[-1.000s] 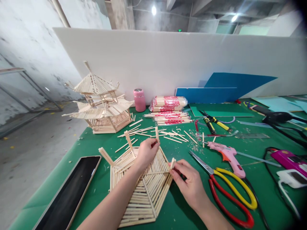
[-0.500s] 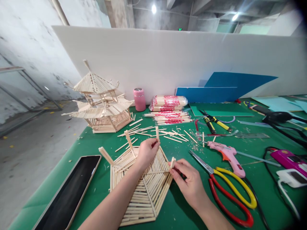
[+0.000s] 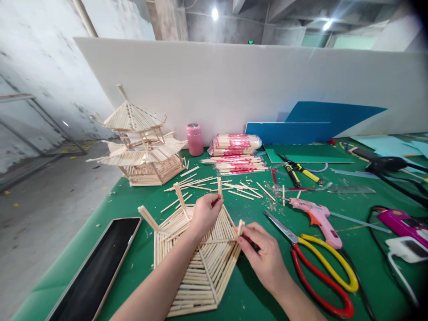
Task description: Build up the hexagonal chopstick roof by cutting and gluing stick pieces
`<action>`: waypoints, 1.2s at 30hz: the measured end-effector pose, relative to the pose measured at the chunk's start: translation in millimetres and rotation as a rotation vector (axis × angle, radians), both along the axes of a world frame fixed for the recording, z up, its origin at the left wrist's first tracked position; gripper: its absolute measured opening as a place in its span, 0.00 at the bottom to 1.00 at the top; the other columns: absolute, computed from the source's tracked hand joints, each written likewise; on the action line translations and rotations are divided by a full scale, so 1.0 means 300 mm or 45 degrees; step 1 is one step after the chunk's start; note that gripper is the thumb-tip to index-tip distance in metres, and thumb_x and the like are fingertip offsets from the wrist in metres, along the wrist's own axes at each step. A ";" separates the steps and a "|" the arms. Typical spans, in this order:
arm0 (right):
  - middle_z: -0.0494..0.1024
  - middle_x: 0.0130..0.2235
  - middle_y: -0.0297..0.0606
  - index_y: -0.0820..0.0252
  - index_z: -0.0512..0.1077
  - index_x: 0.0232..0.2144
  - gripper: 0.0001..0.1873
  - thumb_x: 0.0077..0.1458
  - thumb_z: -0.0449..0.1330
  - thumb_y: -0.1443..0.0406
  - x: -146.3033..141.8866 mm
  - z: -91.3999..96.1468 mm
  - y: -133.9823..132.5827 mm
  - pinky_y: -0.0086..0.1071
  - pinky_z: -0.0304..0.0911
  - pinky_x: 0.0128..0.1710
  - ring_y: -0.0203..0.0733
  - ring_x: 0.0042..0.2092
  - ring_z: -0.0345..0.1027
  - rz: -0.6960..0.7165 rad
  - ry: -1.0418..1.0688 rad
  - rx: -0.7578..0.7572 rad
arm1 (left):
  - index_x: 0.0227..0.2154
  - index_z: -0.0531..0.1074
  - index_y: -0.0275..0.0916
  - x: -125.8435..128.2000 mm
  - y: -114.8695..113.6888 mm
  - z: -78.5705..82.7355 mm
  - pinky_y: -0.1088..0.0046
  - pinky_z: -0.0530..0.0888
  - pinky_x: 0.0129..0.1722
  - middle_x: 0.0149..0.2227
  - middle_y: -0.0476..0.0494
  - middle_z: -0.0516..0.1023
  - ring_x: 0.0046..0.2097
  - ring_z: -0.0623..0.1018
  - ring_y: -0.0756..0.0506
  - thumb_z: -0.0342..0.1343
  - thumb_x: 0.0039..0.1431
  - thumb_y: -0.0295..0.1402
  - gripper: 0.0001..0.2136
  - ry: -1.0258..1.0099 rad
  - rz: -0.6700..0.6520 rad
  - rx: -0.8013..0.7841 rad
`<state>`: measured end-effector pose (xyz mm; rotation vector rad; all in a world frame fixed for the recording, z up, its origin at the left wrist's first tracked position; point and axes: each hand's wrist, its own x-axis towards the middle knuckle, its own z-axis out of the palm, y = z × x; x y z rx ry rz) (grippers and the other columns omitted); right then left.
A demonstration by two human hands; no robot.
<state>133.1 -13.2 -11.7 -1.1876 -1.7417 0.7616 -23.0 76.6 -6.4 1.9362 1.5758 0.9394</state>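
Note:
A flat hexagonal roof panel of wooden sticks [image 3: 197, 263] lies on the green mat in front of me, with short upright sticks at its corners. My left hand [image 3: 204, 213] rests on the panel's far side, fingers closed around the upright stick at the back edge. My right hand [image 3: 264, 256] pinches the short upright stick [image 3: 240, 226] at the panel's right corner. Loose cut sticks [image 3: 214, 183] lie scattered just beyond the panel.
A finished stick pagoda [image 3: 140, 145] stands back left, beside a pink jar [image 3: 195, 139] and bundled chopsticks [image 3: 236, 151]. Red-and-yellow scissors [image 3: 321, 267], a pink glue gun [image 3: 317, 216] and pliers [image 3: 299, 171] lie to the right. A dark tablet [image 3: 96, 269] sits left.

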 end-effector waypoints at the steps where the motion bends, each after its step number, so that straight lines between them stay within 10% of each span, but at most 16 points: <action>1: 0.69 0.31 0.40 0.62 0.71 0.34 0.09 0.55 0.51 0.67 0.000 0.001 0.001 0.31 0.61 0.34 0.39 0.35 0.64 0.001 -0.001 0.001 | 0.18 0.66 0.37 0.000 0.000 -0.001 0.77 0.61 0.24 0.18 0.52 0.65 0.24 0.65 0.50 0.46 0.52 0.33 0.11 0.000 0.000 -0.002; 36: 0.69 0.31 0.39 0.61 0.71 0.35 0.10 0.55 0.51 0.67 -0.001 0.006 -0.001 0.32 0.62 0.34 0.39 0.34 0.65 -0.017 -0.018 0.026 | 0.13 0.66 0.37 -0.014 0.018 0.013 0.76 0.59 0.23 0.17 0.53 0.63 0.23 0.64 0.51 0.49 0.47 0.31 0.10 0.025 -0.063 -0.005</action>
